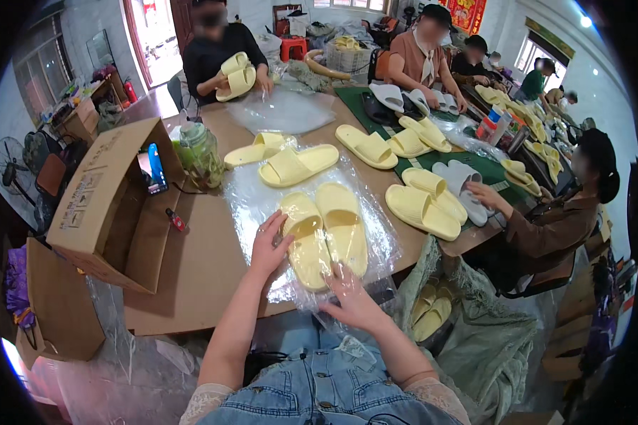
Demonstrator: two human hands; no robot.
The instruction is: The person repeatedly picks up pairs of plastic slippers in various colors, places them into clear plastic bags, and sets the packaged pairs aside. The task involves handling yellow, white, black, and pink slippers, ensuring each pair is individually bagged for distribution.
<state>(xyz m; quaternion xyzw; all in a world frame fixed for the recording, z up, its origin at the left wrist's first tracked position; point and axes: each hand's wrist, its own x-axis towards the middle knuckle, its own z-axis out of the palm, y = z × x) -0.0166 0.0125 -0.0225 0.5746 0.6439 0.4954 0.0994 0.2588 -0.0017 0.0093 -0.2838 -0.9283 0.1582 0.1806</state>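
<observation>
The right hand (352,301) lies open, palm down, on the near edge of a clear crinkled plastic bag (262,195). The left hand (271,246) rests open, fingers spread, against a pair of pale yellow foam slippers (327,237), which lie side by side between the hands on the brown desk (198,273), long axes running away from the person.

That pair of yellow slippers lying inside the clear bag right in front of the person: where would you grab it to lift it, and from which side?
Probably at the heel ends, from the near side. The pair of yellow slippers lies flat, side by side, heels toward the person, inside the clear plastic bag. The right hand is already at the near end; the left hand rests on the left slipper's outer edge. One grip across both heels seems workable.
</observation>
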